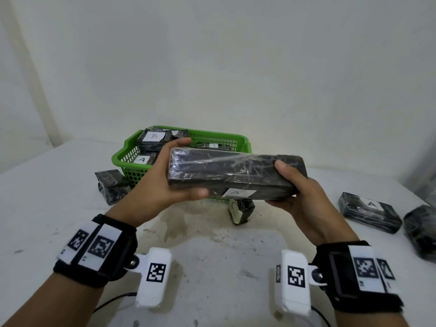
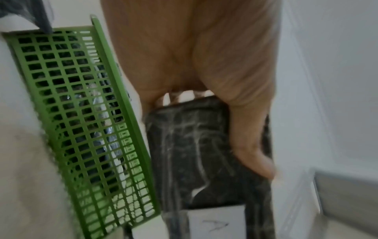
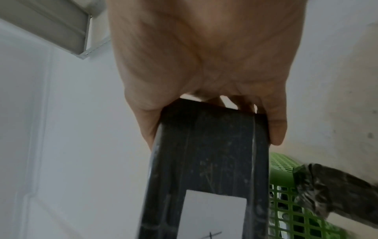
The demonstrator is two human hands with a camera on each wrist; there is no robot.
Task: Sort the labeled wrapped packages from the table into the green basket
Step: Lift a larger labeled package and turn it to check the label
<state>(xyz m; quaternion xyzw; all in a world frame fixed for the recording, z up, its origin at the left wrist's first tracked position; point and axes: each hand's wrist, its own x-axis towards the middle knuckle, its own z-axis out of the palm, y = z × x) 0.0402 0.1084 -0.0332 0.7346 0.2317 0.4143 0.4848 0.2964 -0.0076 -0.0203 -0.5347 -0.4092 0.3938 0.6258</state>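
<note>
White wall behind a stained worktop (image 1: 212, 244). Green basket (image 1: 219, 135) near the far edge, holding packages marked A and B. Long wrapped package (image 1: 236, 175) raised just in front of the basket, clear of the worktop: left hand (image 1: 165, 182) grasps its left end, right hand (image 1: 299, 197) its right end. Loose packages (image 1: 370, 212) lie well apart toward the right edge.

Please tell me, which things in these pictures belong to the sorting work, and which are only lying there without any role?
Part of the job:
- long package, held at its ends by left hand and right hand
- green basket, already holding packages labeled A and B
- labeled A package on the table

Just lying about:
- cable at the near table edge
</note>
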